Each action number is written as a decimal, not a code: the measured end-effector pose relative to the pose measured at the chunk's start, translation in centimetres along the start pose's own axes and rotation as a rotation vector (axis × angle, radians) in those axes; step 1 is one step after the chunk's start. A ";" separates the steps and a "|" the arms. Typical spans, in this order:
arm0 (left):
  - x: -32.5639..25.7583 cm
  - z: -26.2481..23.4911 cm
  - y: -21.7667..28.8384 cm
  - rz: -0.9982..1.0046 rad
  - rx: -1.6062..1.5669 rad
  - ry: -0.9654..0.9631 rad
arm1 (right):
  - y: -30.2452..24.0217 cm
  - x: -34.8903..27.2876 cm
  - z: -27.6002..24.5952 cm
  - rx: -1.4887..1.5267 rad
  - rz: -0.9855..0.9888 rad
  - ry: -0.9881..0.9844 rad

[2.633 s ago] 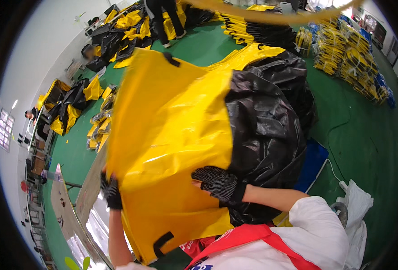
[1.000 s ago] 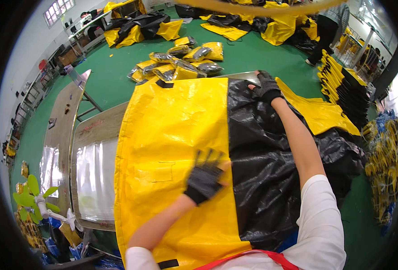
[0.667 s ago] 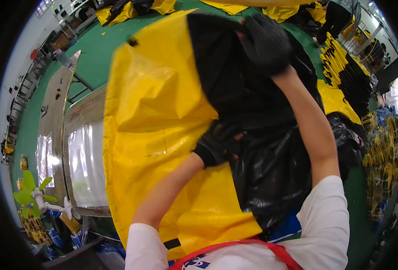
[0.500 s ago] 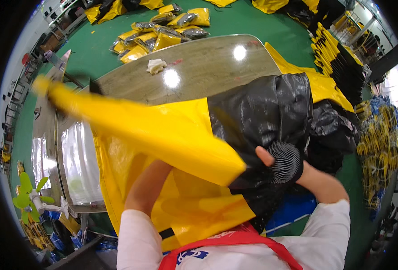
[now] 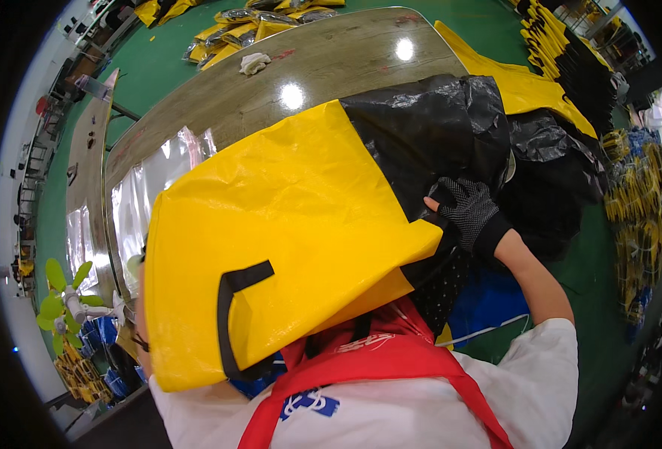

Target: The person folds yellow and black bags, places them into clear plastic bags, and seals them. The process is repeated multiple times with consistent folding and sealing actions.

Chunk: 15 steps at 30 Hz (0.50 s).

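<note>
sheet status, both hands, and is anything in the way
Right hand on the black part; left hidden behind yellow part. Sheet partly over table. White rag beyond, clear of sheet.

Two bright reflections (image 5: pixel 291 96) gleam on a wood-grain worktop (image 5: pixel 346 67) above a green floor (image 5: pixel 148 75); a pale wall (image 5: pixel 33 348) rises at left.

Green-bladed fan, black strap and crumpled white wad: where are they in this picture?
Green-bladed fan (image 5: pixel 73 304): head view, white motor housing.
Black strap (image 5: pixel 225 322): head view, long middle stretch.
Crumpled white wad (image 5: pixel 254 64): head view, its middle.
</note>
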<state>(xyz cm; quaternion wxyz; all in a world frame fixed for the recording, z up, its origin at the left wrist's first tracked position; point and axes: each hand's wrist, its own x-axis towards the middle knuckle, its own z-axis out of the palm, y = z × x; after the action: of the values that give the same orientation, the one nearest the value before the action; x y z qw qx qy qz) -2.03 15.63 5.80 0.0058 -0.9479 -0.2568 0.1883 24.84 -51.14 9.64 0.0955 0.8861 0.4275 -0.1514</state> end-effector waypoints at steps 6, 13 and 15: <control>-1.6 -15.2 20.1 0.603 -0.514 0.124 | -1.9 1.5 -1.0 -0.238 0.061 -0.318; -6.8 -0.6 32.5 1.105 -0.029 0.142 | 5.7 2.3 2.0 0.290 0.120 0.380; -6.3 -0.1 32.2 1.124 -0.031 0.191 | 4.2 2.1 4.5 0.233 0.166 0.506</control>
<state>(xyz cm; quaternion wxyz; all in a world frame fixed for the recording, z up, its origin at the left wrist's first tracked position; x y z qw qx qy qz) 8.56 -15.41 4.70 -0.0858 -0.9516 0.2861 0.0720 28.52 -53.52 4.91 -0.1046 0.9327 0.3435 0.0349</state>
